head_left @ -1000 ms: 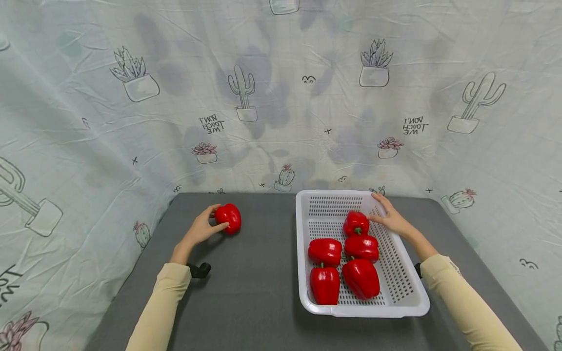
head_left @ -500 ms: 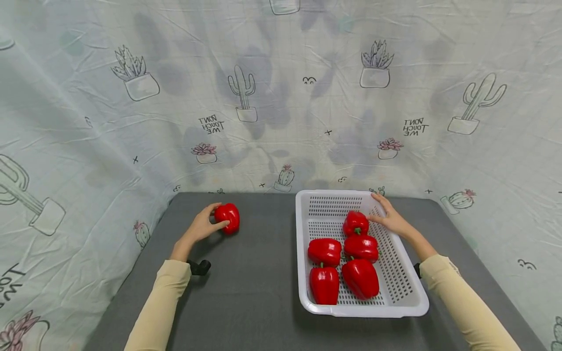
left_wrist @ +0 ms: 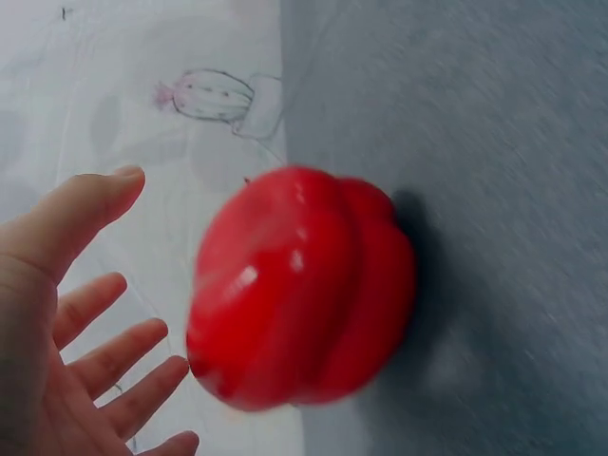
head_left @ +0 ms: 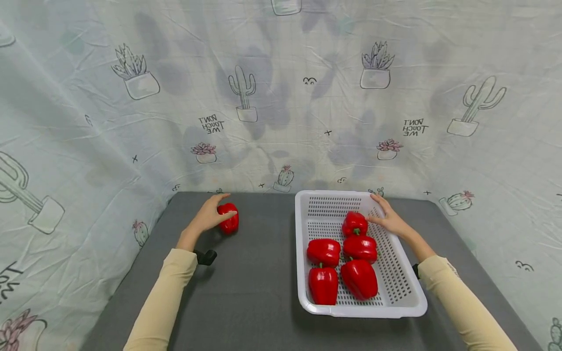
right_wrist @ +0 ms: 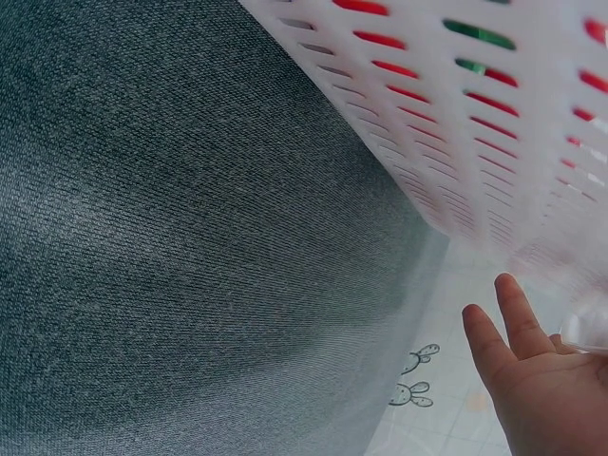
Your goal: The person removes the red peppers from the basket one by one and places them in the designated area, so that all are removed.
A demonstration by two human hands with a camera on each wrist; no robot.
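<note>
Spreading wide at the left hand (head_left: 207,215), with fingers (left_wrist: 123,351) and thumb (left_wrist: 90,207) splayed about a loose red pepper (left_wrist: 304,294) and, by the look of it, gripping nothing. Impossible to tell whether touching at the pepper's edge. Sitting on the dark counter (head_left: 259,263), well apart from the basket, and looking smooth, glossy and rounded: likely to roll or slip if pinched off-centre or pushed from one side only. Liable to end up against the printed cloth (head_left: 272,97) hanging close behind, if nudged away from the near side.

Bulky near the wrist, too, with a black mount (head_left: 206,257) jutting inward, perhaps able to bump something in case of a low sweep.

Farther out, hemmed in on the right by a white perforated basket (head_left: 364,311), with a raised rim apt to snag anything passed low across. Crowded inside with five more red peppers (head_left: 360,279), some touching, prone to shift under a knock or a tilt. Flanked at the far right corner by the right hand (head_left: 391,219), with parted, fairly straight fingers resting at the rim rather than clenched; perhaps too light a hold against a sideways bump. Close there to the rearmost pepper (head_left: 354,222), contact uncertain.
</note>
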